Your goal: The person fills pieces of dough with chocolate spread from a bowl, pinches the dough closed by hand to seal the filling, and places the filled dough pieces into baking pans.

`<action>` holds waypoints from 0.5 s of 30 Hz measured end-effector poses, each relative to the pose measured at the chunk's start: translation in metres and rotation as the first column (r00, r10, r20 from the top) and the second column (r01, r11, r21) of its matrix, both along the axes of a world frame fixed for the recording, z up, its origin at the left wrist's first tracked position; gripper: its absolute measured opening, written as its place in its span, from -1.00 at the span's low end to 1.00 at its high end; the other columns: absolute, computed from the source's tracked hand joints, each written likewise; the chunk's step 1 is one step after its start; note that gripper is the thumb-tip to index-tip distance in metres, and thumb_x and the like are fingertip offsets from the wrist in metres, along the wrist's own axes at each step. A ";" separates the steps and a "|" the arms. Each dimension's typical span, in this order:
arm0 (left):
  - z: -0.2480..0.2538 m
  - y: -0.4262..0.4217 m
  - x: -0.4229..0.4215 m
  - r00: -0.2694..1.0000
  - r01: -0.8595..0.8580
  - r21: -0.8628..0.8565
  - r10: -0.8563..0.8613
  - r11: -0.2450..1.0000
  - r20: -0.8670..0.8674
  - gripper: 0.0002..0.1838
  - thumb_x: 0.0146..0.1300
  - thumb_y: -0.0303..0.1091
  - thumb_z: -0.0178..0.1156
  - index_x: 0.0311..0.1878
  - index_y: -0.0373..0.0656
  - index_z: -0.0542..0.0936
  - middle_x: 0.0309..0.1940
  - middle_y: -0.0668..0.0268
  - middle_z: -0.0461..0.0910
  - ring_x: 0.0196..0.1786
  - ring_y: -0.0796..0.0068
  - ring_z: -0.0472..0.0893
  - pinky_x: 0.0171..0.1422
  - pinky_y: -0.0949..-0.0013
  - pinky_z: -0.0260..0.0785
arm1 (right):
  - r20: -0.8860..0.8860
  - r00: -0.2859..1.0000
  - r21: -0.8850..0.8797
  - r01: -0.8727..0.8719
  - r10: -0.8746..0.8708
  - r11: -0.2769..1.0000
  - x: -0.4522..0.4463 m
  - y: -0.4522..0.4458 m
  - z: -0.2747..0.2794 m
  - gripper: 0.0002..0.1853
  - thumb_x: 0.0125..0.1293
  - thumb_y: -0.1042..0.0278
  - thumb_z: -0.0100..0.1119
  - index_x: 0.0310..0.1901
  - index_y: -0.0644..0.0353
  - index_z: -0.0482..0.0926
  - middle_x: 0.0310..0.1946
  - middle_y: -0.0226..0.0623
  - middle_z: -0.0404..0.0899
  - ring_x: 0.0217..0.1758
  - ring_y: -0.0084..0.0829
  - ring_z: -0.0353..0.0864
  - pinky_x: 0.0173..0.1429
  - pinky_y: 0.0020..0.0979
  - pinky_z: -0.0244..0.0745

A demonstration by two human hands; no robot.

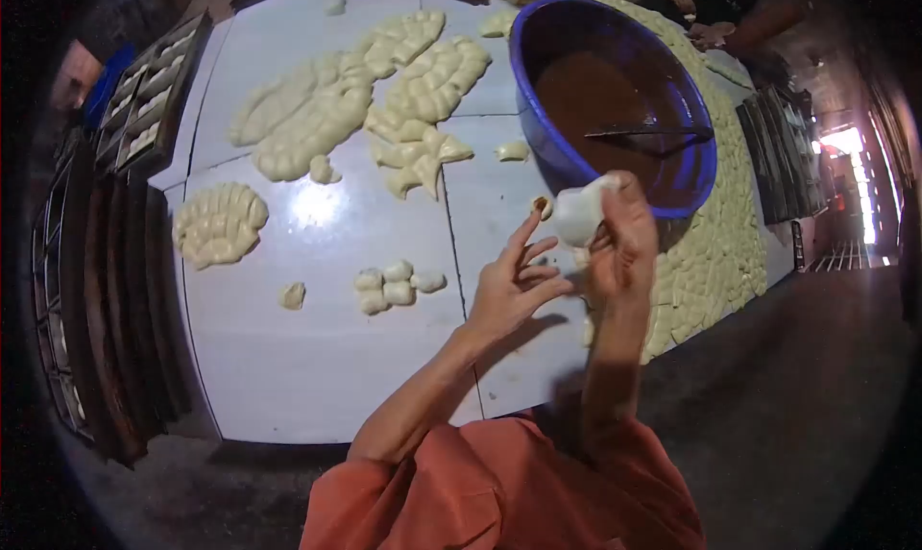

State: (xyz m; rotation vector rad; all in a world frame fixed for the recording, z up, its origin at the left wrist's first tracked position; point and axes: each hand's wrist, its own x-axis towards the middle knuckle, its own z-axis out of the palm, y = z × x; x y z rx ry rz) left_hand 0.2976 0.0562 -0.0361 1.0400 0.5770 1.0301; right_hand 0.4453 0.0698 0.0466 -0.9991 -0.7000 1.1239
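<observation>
R hand (624, 235) pinching white dough piece (579, 216), near side of basin

L hand (514, 286) loosely spread, nothing clearly gripped; index tip at brown dab (542, 204), just by basin (538, 118). Prob. part done: few dough balls (399, 293) formed, near-left of basin; big dough slabs (322, 113) left of it & lots of small dough pieces (711, 271) to its right look unfilled. Can't tell exact count.

We see 1 glossy blue plastic tub (542, 122), a smooth, shiny white table (307, 377), smooth dough (312, 118) with a soft sheen, matt wooden-looking trays (180, 79) and a matt red cloth shirt (480, 492).
</observation>
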 end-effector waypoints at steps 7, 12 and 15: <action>-0.002 0.013 -0.024 0.981 -0.002 -0.169 -0.031 0.986 -0.190 -0.53 0.45 -0.28 0.26 0.34 -0.27 0.49 0.06 0.05 0.68 -0.02 0.45 0.73 -0.05 0.46 0.59 | 0.865 0.393 -0.366 0.066 0.313 0.928 0.129 0.106 -0.019 -0.69 0.44 0.15 0.11 0.02 0.23 0.54 -0.11 -0.19 0.64 -0.08 -0.22 0.64 0.12 -0.21 0.48; -0.003 0.015 -0.032 0.961 0.048 -0.160 -0.089 0.986 -0.261 -0.58 0.45 -0.27 0.25 0.28 -0.28 0.54 -0.04 0.16 0.73 -0.03 0.49 0.74 -0.03 0.47 0.57 | 0.736 -0.018 -0.665 -0.204 0.677 0.718 0.136 0.127 -0.059 -0.67 0.44 0.13 0.11 -0.01 0.24 0.55 -0.15 -0.19 0.65 -0.04 -0.25 0.62 0.12 -0.27 0.46; -0.006 0.015 -0.033 0.959 0.050 -0.119 -0.081 0.992 -0.271 -0.60 0.44 -0.28 0.25 0.24 -0.29 0.57 -0.09 0.16 0.75 -0.07 0.48 0.75 -0.02 0.46 0.57 | 0.667 0.344 -0.629 -0.217 0.661 0.747 0.129 0.122 -0.041 -0.71 0.45 0.14 0.13 -0.04 0.21 0.56 -0.21 -0.33 0.63 -0.09 -0.37 0.62 0.08 -0.29 0.49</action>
